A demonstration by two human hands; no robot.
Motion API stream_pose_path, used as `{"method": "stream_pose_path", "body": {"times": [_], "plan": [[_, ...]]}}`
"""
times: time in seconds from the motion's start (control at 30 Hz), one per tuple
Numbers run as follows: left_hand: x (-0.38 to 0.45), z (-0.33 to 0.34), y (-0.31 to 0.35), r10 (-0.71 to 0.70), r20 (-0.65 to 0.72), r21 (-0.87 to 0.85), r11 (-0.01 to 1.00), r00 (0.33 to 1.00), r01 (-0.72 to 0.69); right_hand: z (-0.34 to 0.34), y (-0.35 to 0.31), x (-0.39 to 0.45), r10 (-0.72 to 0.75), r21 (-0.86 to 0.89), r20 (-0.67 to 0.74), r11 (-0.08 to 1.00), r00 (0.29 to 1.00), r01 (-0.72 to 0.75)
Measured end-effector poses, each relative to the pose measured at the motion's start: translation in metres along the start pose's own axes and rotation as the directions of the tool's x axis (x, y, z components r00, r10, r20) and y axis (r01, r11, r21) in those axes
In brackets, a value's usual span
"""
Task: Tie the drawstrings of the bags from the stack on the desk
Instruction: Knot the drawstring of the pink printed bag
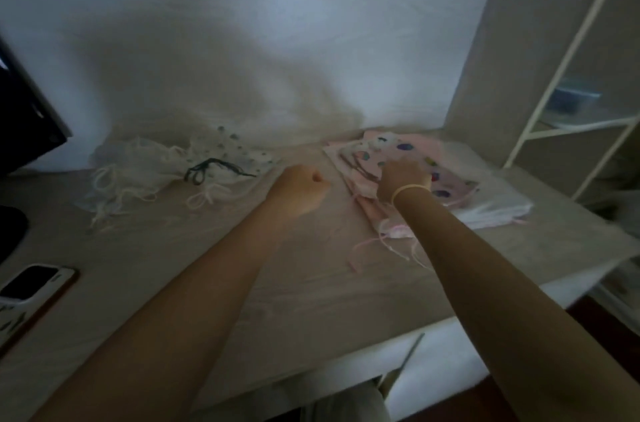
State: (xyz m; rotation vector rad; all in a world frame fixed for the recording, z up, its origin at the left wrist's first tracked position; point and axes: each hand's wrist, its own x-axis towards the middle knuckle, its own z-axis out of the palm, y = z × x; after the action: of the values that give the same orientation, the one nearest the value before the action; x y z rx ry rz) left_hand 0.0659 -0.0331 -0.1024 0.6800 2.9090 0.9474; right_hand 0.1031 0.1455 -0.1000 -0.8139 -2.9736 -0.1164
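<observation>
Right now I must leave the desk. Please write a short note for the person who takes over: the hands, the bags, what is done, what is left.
Left hand: fingers curled, holding nothing, over bare desk between the two piles.
Right hand: resting on the stack of pink dotted bags at the right; its grip is hidden.
Loose pile of white bags at the left, some cords looking looped or knotted; probably the finished ones.
Left to do: take the next bag from the stack, tie its drawstring, then the rest.
</observation>
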Motion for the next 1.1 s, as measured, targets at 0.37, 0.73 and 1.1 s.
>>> {"method": "stream_pose_path", "body": {"times": [0.37,0.73,1.1], "plan": [[-0.001,0.027,0.026,-0.215,0.165,-0.544,0.794,0.963,0.27,-0.016,0.028,-0.009,0.022,0.433,-0.309,0.893,0.951,0.12],[-0.024,-0.02,-0.033,-0.19,0.333,-0.847,0.37,0.923,0.382,-0.04,-0.068,-0.052,-0.603,0.621,-0.011,0.621,0.798,0.478],[-0.04,-0.04,-0.06,-0.215,0.394,-0.916,-0.179,0.894,0.36,0.0,-0.059,-0.058,-0.307,0.234,0.027,0.927,0.951,0.293]]}}
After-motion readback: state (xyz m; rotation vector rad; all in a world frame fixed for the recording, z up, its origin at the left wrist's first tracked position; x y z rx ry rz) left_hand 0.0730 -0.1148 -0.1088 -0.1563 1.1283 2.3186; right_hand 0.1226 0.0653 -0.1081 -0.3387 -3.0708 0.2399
